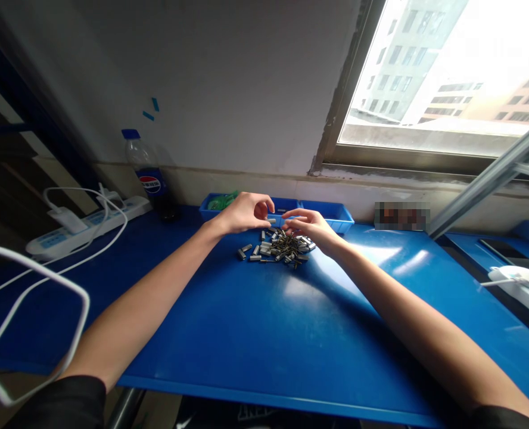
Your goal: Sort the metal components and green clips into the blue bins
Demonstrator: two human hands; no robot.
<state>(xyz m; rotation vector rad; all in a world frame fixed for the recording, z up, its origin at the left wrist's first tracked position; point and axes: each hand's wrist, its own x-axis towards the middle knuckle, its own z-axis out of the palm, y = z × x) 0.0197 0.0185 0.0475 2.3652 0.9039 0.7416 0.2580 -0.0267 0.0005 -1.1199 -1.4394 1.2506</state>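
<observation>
My left hand is curled above the far edge of a pile of small metal parts. A short silver cylinder shows at its thumb tip and appears pinched there. Facing it from the right, my right hand hovers low over the pile, thumb and fingers drawn together; whatever is between them is too small to make out. The pile mixes silver cylinders with thin brass-coloured and dark pins. A few cylinders lie loose on its left side, on the blue table.
Behind my hands stand blue trays, one with a green bag. A cola bottle and a white power strip are at the left, with white cables nearby. A metal bar slants at the right.
</observation>
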